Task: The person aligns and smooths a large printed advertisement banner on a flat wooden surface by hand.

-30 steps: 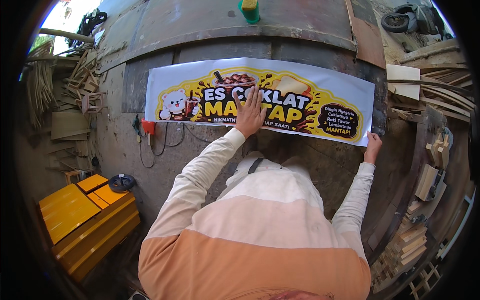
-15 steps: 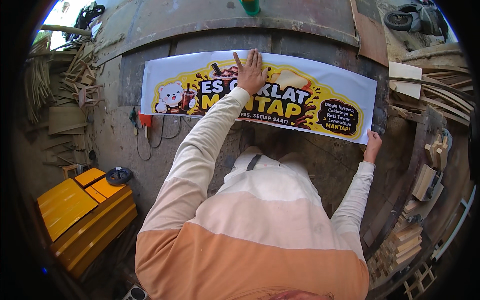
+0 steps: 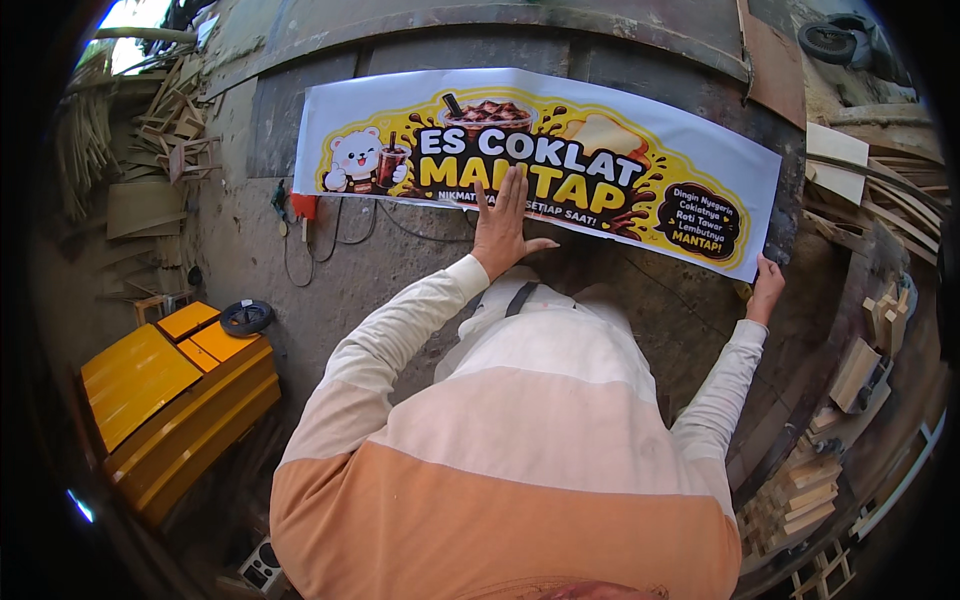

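Observation:
A long printed banner (image 3: 650, 150) in white, yellow and brown, with a cartoon bear, a drink cup and bread on it, lies across a dark work table (image 3: 420, 58). My left hand (image 3: 506, 228) rests flat over the banner's lower edge near its middle, fingers stretched out and thumb apart. At the lower right corner of the banner, my right hand (image 3: 767, 287) pinches the edge between thumb and fingers. The near edge of the banner reaches slightly past the table.
A yellow box-like cabinet (image 3: 150, 390) with a black wheel (image 3: 246, 318) on top stands at the lower left. Wood offcuts (image 3: 175, 125) are heaped at the far left. Stacked wood blocks (image 3: 800, 495) lie at the right. A cable (image 3: 357, 225) runs over the ground, near a red object (image 3: 303, 207).
My left hand has slid from the banner's upper middle toward me to its lower edge, uncovering the print. My right hand stays at the corner. The view has shifted slightly.

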